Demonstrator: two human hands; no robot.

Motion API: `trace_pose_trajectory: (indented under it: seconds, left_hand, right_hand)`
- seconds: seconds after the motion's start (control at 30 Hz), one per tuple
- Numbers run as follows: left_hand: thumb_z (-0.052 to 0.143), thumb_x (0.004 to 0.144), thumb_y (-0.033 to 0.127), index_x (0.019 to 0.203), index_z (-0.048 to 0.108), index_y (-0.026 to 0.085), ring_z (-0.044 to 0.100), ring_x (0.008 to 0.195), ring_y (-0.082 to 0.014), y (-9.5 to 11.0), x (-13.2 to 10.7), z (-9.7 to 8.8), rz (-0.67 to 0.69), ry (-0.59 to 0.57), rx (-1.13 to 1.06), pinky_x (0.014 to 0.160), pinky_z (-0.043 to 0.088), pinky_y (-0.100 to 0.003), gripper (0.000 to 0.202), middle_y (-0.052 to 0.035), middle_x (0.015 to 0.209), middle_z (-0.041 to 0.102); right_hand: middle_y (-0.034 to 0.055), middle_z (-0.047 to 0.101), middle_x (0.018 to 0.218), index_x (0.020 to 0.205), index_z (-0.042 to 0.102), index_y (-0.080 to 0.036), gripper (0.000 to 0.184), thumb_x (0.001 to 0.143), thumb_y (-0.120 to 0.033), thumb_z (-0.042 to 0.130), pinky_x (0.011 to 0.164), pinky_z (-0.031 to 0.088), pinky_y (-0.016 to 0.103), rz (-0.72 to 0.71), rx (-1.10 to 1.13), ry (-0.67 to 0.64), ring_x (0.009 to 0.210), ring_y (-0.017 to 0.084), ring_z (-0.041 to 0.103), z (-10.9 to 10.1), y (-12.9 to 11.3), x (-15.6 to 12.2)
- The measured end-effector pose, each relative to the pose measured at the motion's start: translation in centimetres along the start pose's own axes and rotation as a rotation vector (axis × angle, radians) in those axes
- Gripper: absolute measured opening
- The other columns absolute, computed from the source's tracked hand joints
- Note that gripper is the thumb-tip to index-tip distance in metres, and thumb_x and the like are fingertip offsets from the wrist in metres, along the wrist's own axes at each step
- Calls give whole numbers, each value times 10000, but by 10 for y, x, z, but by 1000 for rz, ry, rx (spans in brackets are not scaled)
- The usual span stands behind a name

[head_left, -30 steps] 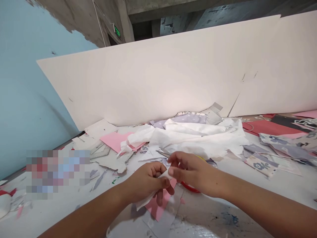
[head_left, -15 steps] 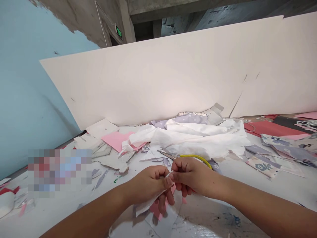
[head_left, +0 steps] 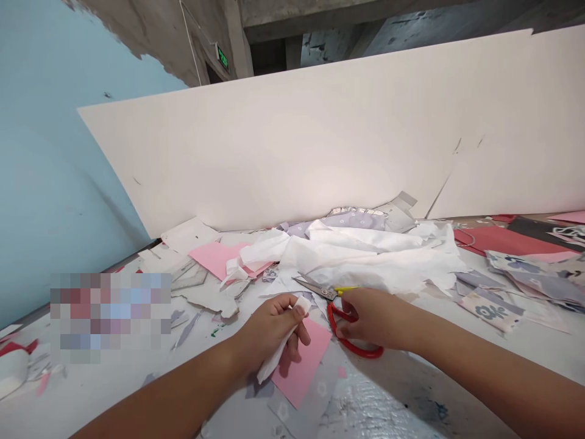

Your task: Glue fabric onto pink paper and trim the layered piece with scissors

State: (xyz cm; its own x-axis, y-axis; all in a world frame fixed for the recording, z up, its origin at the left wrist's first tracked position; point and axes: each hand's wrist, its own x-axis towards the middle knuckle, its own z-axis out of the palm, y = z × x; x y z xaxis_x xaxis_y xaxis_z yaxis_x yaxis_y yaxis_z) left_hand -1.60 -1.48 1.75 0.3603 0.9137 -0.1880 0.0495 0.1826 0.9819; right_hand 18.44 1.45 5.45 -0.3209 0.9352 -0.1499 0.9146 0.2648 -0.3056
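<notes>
Scissors [head_left: 328,294] near edge of white cloth [head_left: 375,263]

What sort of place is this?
Probably a craft or cutting workspace in a rough, unfinished-looking building: metal scissors with red and yellow handles and rumpled white fabric-like material sit among flat patterned scraps, and a bare grey concrete beam shows high behind.

Looks like a craft workshop or studio in an unfinished bldg.: tabletop [head_left: 365,393] strewn w/ paper & cloth-like scraps [head_left: 208,256], e.g. red sheet [head_left: 512,241] at 3 o'clock; scissors [head_left: 356,349] at 5 o'clock. Bare concrete beam [head_left: 329,15] at 12, patchy blue wall [head_left: 46,195] at 9, lit green sign [head_left: 222,57] at 11.
</notes>
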Motion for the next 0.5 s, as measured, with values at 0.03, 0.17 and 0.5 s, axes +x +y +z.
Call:
trace_pose_trajectory:
  seconds: [0.03, 0.17, 0.5]
  left_hand:
    - [492, 736, 495, 751, 442, 185, 497, 360, -105, -1, 1, 0, -5, 13, -23, 248, 386, -207, 314, 13, 575, 579]
    - [528, 718, 479, 777, 453, 185, 491, 367, -102, -3, 4, 0, -18, 59, -77, 245, 385, -200, 308, 12, 570, 579]
    - [556, 688, 490, 762, 455, 186, 473, 353, -89, -4, 5, -3, -26, 91, -106, 253, 370, -185, 329, 12, 574, 579]
  right_hand:
    - [45, 572, 641, 647, 513, -202, 232, 608, -423, 569, 428, 290, 262, -6, -29, -28, 557, 200, 511, 1, 0, 0]
    - [43, 578, 644, 618, 497, -202, 140, 627, -333, 547, 414, 271, 261, -80, -104, -85, 544, 199, 509, 1, 1, 0]
    - [96, 563, 866, 768, 526, -184, 178, 640, -307, 537, 575, 347, 306, -133, -172, 159, 815, 270, 535, 12, 16, 9]
